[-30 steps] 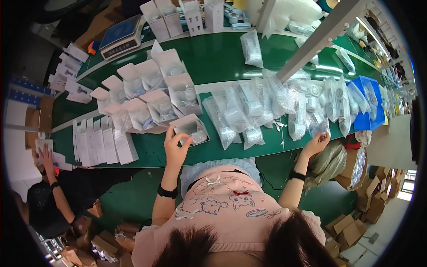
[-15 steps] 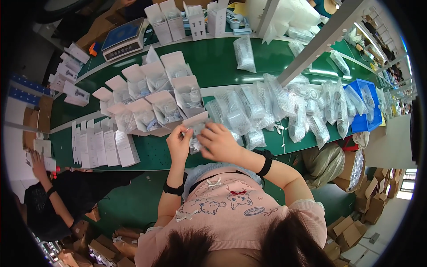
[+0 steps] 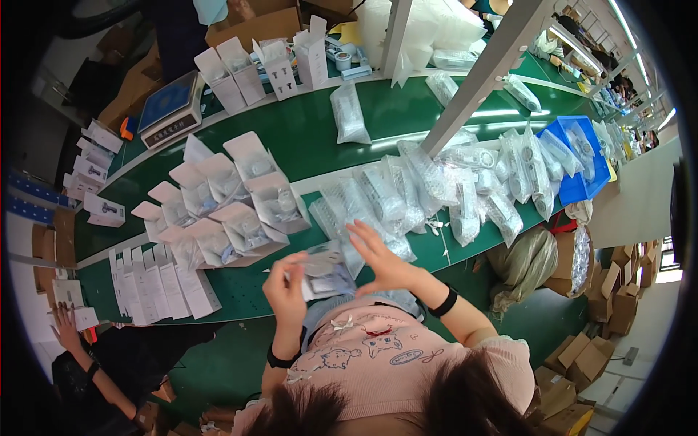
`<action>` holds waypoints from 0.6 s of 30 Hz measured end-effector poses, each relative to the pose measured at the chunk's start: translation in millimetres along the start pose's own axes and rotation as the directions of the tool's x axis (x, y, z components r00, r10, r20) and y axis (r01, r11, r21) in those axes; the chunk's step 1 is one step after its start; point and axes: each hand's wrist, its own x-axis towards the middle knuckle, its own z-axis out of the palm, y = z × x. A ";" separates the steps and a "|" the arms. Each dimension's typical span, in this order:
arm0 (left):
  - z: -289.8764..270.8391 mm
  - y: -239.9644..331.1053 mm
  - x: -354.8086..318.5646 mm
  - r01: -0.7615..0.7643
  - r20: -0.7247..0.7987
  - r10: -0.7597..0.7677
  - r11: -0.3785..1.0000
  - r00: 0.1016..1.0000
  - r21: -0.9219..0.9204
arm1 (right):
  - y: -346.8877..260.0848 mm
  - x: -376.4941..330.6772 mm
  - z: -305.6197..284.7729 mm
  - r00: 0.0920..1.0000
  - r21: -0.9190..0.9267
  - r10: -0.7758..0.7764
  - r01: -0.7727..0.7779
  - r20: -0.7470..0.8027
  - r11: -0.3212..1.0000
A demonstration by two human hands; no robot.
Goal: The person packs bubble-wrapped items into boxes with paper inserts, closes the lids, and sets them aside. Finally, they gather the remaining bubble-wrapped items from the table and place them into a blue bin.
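Observation:
My left hand (image 3: 285, 291) is closed on a clear plastic bag (image 3: 325, 267) with pale parts inside, held close to my body at the table's near edge. A white edge, maybe of a small box, shows under the bag; the left fingers hide part of it. My right hand (image 3: 389, 263) is just right of the bag, fingers spread and holding nothing. To the left stand several open white boxes (image 3: 251, 236), each with clear-bagged parts in it. Bubble-wrapped items (image 3: 382, 195) lie close beyond my right hand.
Folded white boxes or leaflets (image 3: 171, 291) line the near left edge. A blue bin (image 3: 582, 185) holds wrapped items on the right. A scale (image 3: 171, 109) and upright white boxes (image 3: 240, 73) stand at the back. A slanted grey post (image 3: 476, 87) crosses the table. Another person's hand (image 3: 67, 330) is far left.
My right hand has come away from the held thing and its fingers have spread. My left hand has drawn the thing lower, toward my body. The view has shifted.

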 end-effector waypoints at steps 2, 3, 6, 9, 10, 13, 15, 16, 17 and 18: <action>31.5 33.7 8.0 -0.146 0.112 0.201 0.916 0.973 -0.375 | 2.6 -9.8 -11.1 0.981 0.300 0.193 -0.176 -0.029 0.938; 42.2 41.1 14.0 -0.091 0.259 0.215 0.903 0.941 -0.420 | 12.1 -19.6 -24.2 0.980 0.298 0.198 -0.181 -0.027 0.937; 73.7 59.2 18.8 0.026 0.362 0.205 0.840 0.909 -0.541 | 38.9 -51.4 -80.6 0.878 0.337 0.471 -0.420 -0.085 0.843; 108.9 63.4 23.6 0.133 0.338 0.167 0.695 0.926 -0.707 | 80.9 -106.7 -155.2 0.505 0.452 0.731 -0.576 -0.458 0.681; 115.8 48.3 24.8 0.196 0.460 0.132 0.778 0.878 -0.596 | 91.7 -106.2 -194.6 0.443 0.496 0.782 -0.607 -0.439 0.622; 133.8 14.0 22.6 0.311 0.575 -0.018 0.855 0.818 -0.415 | 146.5 -27.0 -266.7 0.238 0.298 0.356 -0.249 -0.904 0.922; 146.6 2.0 23.2 0.382 0.582 -0.113 0.849 0.805 -0.365 | 222.3 -2.6 -330.1 0.182 0.156 0.235 -0.363 -0.955 0.918; 154.0 -2.1 24.5 0.394 0.603 -0.115 0.848 0.789 -0.354 | 265.1 -6.1 -363.1 0.182 0.075 0.171 -0.441 -0.968 0.894; 154.2 -5.0 22.6 0.405 0.598 -0.138 0.849 0.789 -0.339 | 279.6 10.6 -364.0 0.218 0.081 0.187 -0.420 -0.958 0.904; 156.6 -8.6 21.6 0.420 0.585 -0.170 0.848 0.793 -0.323 | 308.3 55.7 -362.8 0.314 -0.001 0.171 -0.480 -0.934 0.877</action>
